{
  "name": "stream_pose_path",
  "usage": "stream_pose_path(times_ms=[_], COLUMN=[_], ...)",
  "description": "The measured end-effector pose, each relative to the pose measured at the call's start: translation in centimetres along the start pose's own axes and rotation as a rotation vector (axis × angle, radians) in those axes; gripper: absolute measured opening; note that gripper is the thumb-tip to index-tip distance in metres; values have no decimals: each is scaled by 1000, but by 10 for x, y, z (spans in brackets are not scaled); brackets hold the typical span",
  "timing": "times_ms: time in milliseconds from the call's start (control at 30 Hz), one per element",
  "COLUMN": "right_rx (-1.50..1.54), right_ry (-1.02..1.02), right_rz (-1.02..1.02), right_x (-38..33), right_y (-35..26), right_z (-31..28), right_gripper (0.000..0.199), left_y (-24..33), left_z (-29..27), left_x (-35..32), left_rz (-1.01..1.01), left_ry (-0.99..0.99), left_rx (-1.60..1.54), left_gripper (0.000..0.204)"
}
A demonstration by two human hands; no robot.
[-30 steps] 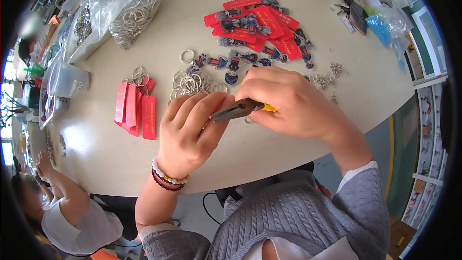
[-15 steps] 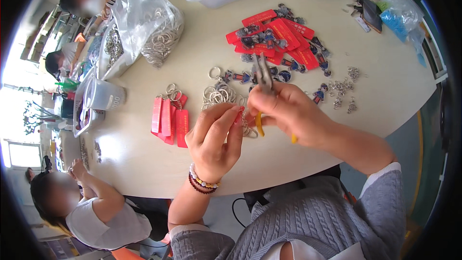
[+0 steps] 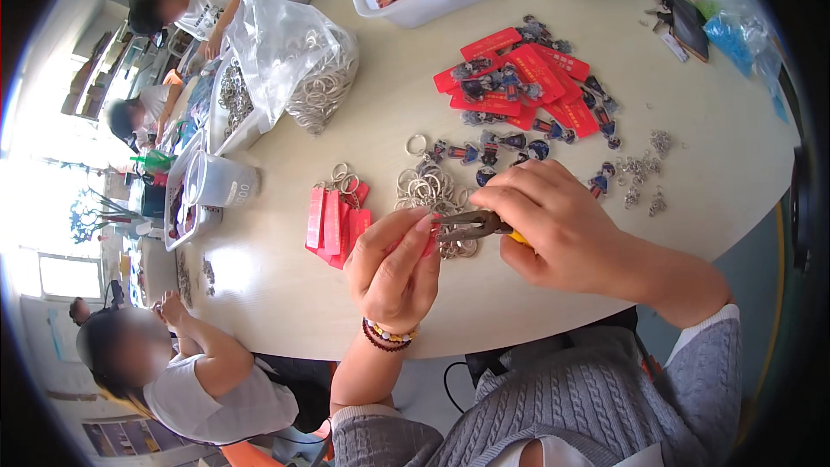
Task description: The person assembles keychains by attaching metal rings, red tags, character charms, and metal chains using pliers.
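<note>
On the big round worktop (image 3: 553, 294) the job looks, I'd judge, maybe halfway: a small stack of red tags w/ rings already on (image 3: 335, 218) sits left of the hands, but a larger spread of loose red tags and charms (image 3: 519, 86) plus a pile of split rings (image 3: 425, 188) remain. Right hand (image 3: 566, 229) is closed round the pliers (image 3: 471, 225), noses pressed together, pointing left. Left hand (image 3: 393, 264), wrist up, palm toward the person, pinches a small piece at the plier tips, too tiny to ID.
</note>
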State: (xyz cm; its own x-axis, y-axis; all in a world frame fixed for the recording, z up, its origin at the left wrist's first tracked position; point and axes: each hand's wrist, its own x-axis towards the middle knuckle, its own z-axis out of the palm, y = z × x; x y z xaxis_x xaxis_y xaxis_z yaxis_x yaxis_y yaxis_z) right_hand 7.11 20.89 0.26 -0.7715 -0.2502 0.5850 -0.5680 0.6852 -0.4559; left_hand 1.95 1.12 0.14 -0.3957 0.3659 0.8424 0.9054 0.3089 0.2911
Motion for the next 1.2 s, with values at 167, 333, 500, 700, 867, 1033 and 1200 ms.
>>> stream_pose_path(times_ms=[167,333,500,700,867,1033,1200], right_rx=[-105,-232,-189,73,211,-92,-175], right_ry=[27,-14,-29,-4,55,-31,-288], right_rz=[-23,-38,-29,60,265,437,504], right_x=[2,2,-1,3,6,-19,-53], right_y=[-5,-7,-3,-2,9,31,50], right_z=[1,-3,1,-6,-43,-87,-99], right_gripper=[36,25,22,23,22,14,15], left_y=[-1,1,2,7,8,-13,-40], left_z=[-1,-2,-3,-3,-5,-37,-75], left_x=[-3,0,1,1,4,6,-10], left_rz=[38,65,75,56,44,-172,-475], left_ry=[-39,-73,-95,-82,-97,-136,-320], left_rx=[29,85,123,132,151,399,596], left_gripper=[29,30,28,29,28,22,31])
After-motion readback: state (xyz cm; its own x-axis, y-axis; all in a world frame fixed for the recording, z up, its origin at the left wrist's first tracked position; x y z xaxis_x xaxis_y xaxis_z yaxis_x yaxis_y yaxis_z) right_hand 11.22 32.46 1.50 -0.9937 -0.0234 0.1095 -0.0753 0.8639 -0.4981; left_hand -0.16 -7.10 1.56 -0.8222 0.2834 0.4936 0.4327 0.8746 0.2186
